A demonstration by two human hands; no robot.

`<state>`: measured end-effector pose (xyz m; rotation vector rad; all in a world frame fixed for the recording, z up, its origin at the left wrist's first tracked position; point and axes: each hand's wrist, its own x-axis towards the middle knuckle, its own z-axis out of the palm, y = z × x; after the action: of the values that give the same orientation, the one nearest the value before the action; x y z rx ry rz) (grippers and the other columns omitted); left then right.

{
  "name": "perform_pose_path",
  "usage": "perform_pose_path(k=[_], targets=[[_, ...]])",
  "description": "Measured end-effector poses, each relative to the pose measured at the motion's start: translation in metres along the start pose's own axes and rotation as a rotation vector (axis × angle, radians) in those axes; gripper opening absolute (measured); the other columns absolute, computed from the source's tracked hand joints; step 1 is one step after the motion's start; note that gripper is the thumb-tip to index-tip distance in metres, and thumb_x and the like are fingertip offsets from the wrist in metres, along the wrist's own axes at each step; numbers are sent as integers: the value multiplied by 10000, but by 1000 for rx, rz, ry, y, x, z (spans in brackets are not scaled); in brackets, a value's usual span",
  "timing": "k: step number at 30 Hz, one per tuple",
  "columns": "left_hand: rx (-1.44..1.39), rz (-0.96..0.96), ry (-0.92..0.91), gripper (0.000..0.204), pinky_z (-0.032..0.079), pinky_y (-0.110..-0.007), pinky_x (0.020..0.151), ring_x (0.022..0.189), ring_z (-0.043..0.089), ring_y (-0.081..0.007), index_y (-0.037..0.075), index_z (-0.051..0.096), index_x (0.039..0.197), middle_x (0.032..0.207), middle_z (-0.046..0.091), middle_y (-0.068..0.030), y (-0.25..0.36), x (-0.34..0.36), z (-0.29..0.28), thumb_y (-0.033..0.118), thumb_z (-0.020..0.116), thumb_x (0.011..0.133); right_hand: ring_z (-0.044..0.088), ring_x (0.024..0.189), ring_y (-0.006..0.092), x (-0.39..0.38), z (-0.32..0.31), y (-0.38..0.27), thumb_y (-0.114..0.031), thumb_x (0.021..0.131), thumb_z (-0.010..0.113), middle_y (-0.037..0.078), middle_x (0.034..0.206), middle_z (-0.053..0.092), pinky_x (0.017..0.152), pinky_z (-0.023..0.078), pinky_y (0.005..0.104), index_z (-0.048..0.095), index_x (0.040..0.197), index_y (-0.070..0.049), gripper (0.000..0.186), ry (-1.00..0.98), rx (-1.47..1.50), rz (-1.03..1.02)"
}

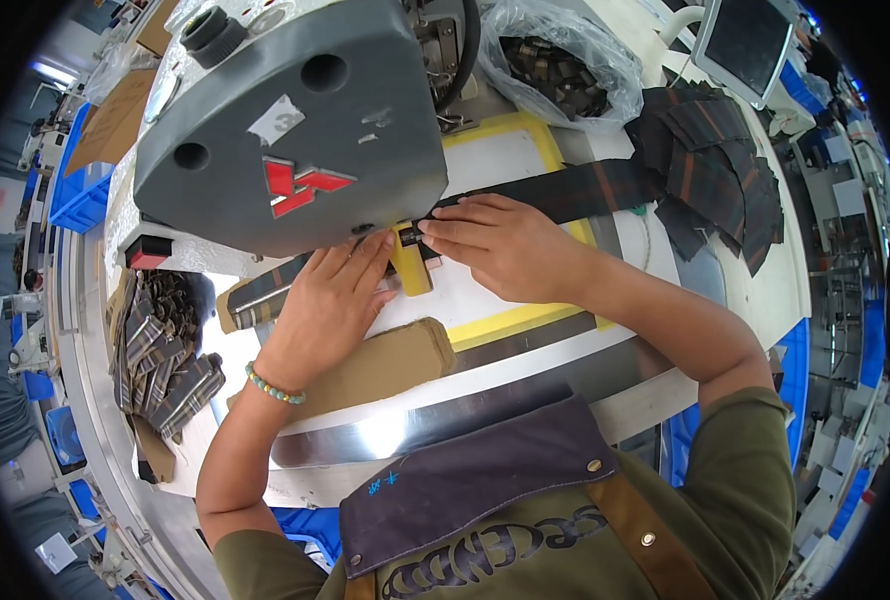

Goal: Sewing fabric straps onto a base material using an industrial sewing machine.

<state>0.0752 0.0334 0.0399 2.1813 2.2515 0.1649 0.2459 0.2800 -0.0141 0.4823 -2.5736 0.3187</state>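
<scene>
My left hand (pixel 333 305), with a beaded bracelet at its wrist, lies palm down left of a yellow guide piece (pixel 412 268). Its fingers are stretched out under the front of a grey sewing machine head (pixel 295 140). From the other side, my right hand (pixel 510 248) pinches a small dark fabric piece (pixel 410 238) at the top of the yellow guide. The machine head hides the needle area. Behind my right fingers runs a dark plaid fabric strip (pixel 575 192). A lighter plaid strip (pixel 262 298) lies beyond my left hand, partly covered.
Dark plaid pieces (pixel 715 165) are stacked at the right. A clear plastic bag (pixel 620 75) holds small dark pieces at the back, near a screen (pixel 747 45). Plaid pieces (pixel 160 345) are heaped at the left. Brown cardboard (pixel 375 368) lies on the near side of the worktop.
</scene>
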Motion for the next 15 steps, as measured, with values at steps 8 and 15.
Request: perform_pose_path(k=[8, 15], targets=[[78, -1, 29, 611, 510, -475, 1113, 1347, 620, -353, -32, 572, 1543, 1524, 638, -181, -6, 5, 7, 135, 707, 971, 711, 1256, 261, 6, 4, 10, -107, 917, 740, 70, 1309, 770, 1112, 562, 419, 764, 1289, -29, 381, 10, -25, 3], [227, -75, 48, 391, 566, -466, 966, 1164, 689, -347, -10, 683, 1347, 1198, 722, -162, -21, 18, 17, 58, 680, 961, 722, 1237, 268, 18, 8, 34, -108, 891, 727, 89, 1365, 763, 1092, 566, 421, 779, 1272, -23, 394, 7, -65, -8]])
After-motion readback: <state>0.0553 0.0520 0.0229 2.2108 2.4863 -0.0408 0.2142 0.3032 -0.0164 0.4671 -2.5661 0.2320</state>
